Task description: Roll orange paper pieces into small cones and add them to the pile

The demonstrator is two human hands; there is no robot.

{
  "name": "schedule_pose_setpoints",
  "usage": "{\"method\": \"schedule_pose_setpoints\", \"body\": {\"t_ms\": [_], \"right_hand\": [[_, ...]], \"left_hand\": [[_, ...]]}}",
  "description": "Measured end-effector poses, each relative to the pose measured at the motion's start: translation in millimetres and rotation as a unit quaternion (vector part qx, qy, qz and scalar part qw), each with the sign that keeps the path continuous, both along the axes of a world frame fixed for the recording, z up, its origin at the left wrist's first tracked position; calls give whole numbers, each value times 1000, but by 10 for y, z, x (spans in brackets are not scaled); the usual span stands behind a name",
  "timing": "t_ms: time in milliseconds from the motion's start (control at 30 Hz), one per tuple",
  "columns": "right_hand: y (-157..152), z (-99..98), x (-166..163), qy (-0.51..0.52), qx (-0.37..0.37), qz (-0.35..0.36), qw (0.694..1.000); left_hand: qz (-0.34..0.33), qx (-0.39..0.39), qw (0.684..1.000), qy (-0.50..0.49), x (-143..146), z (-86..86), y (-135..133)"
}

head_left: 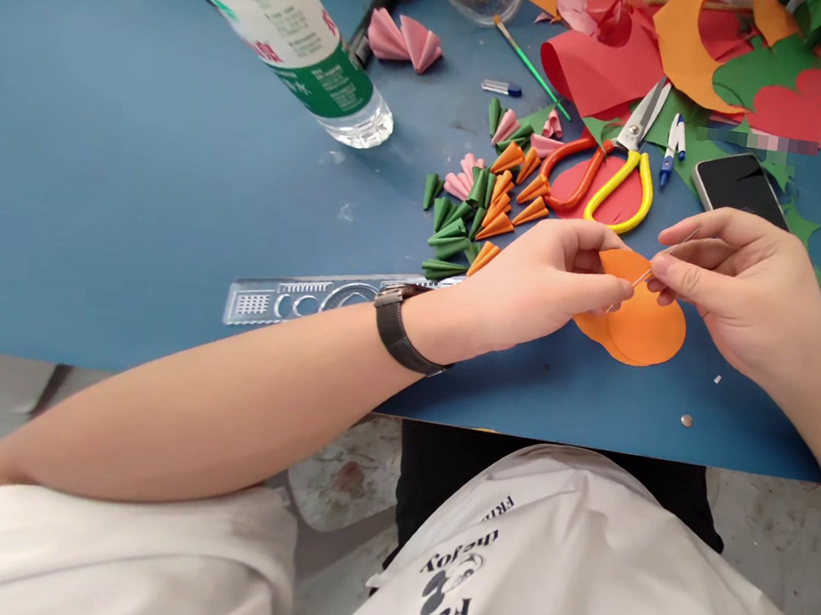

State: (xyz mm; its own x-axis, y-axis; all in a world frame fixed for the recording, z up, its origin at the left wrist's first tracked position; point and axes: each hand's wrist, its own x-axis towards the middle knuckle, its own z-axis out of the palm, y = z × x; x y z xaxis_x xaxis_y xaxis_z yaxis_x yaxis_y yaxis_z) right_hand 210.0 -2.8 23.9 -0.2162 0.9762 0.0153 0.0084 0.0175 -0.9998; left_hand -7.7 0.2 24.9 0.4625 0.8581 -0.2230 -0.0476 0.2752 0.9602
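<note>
the left hand (527, 283) and right hand (746, 286), from where i stand, pinch a thin strip (641, 277) between thumbs and nearly closed fingers, seemingly to steady it, above orange paper (646, 328), with scissors (634, 135) at the paper's twelve o'clock, perhaps for easy reach.

- The light is bright and soft, spread rather evenly over the blue table (134, 160); its source cannot be seen.
- Shadows are weak, with soft borders.
- Small glints sit on the base of the clear bottle (301, 46) and on the transparent ruler (290, 301).
- The lens seems wide — the bottle looks stretched toward the corner.
- A pixelated strip (757, 140) lies above the phone (742, 186).
- The thin strand (641, 277) at the fingers is faint, but one can follow it.
</note>
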Motion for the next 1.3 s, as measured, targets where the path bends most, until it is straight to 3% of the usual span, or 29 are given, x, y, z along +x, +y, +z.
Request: {"method": "schedule_pose_setpoints", "body": {"t_ms": [100, 400, 600, 900, 1300], "right_hand": [[-7, 3, -2, 4, 11, -11, 1000], [-25, 2, -5, -10, 42, -23, 999], [-57, 37, 3, 43, 21, 24, 999], [-99, 71, -54, 23, 41, -13, 999], [-60, 4, -8, 59, 47, 19, 997]], "left_hand": [[-1, 0, 999, 32, -7, 22, -7], [-26, 3, 1000, 1, -26, 13, 0], [-18, -8, 999, -47, -30, 40, -13], [-40, -56, 994, -80, -31, 49, -13], [-54, -42, 994, -88, -36, 59, -9]]}}
